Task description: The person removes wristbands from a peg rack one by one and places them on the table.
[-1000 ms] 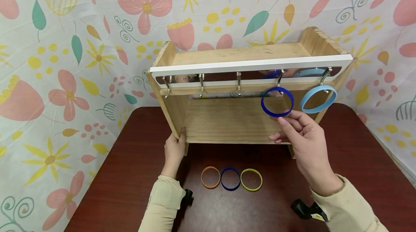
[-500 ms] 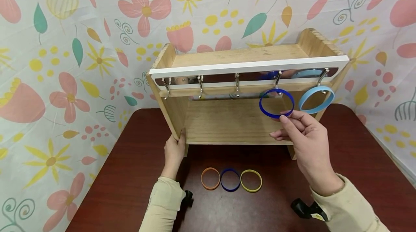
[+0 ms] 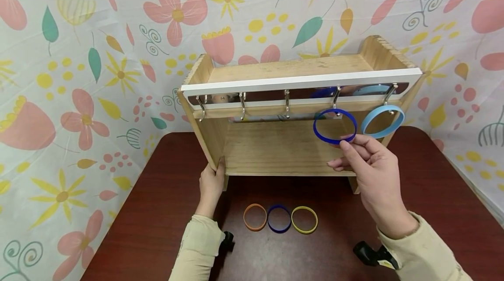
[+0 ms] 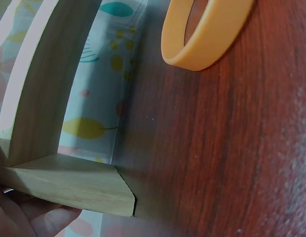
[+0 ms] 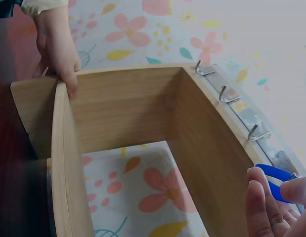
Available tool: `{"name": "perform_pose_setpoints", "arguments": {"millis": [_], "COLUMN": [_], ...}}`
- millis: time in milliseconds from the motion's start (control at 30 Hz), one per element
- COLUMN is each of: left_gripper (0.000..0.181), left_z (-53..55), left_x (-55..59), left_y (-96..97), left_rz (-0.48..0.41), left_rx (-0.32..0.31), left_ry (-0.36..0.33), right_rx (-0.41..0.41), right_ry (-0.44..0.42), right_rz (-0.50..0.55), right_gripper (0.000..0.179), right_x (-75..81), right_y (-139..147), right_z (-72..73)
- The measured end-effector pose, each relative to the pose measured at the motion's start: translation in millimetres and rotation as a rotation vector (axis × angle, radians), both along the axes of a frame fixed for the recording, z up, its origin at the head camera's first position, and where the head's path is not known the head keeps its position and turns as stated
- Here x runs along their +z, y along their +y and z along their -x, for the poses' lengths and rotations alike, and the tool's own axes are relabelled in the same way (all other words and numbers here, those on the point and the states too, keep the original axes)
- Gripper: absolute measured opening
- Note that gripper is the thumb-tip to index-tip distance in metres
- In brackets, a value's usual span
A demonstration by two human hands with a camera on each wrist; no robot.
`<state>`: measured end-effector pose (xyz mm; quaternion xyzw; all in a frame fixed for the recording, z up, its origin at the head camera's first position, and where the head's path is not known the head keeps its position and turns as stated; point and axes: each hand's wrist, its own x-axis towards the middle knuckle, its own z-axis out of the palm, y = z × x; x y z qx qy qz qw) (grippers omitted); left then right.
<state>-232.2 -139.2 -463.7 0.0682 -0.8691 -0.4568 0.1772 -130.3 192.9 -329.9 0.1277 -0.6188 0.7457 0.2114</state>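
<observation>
- Nearest, three bands lie in a row on the table, between the two grips and closer to the wearer than either: an orange band, a dark blue band and a yellow band.
- The left grip holds the wooden shelf low on its left side board, curled round the edge.
- The right grip pinches the lower rim of a raised blue band between thumb and forefinger.
- That band stands just above the pinch, at the second hook from the right; I cannot tell whether the hook's tip is through it.
- Hardly anything has changed over the last second: same pinch, same hook, only a slight shift of view. I judge the band is being steadied there, its placing unfinished.
- A light blue band hangs from the rightmost hook, just right of the pinch.
- Counted: five bands, three on the table, one pinched, one hanging; five hooks, the three left of the right grip without bands.
- Farthest, beyond both grips, is one flowered cloth behind the shelf.
</observation>
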Motion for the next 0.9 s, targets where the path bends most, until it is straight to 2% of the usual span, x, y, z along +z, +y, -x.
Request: {"name": "perform_pose_setpoints", "arguments": {"millis": [533, 900], "left_gripper": [0.035, 0.036], "left_z": [-0.6, -0.2], "left_x": [0.9, 0.2], "left_y": [0.1, -0.3], "left_rz": [0.001, 0.004], "left_rx": [-0.002, 0.007], "left_ry": [-0.006, 0.004], "right_rx": [0.004, 0.025], "right_ry": [0.002, 0.014], "right_rz": [-0.006, 0.031], "right_gripper": [0.019, 0.017], "right_x": [-1.8, 0.8], "right_y": [0.2, 0.0], "right_z": [-0.5, -2.1]}}
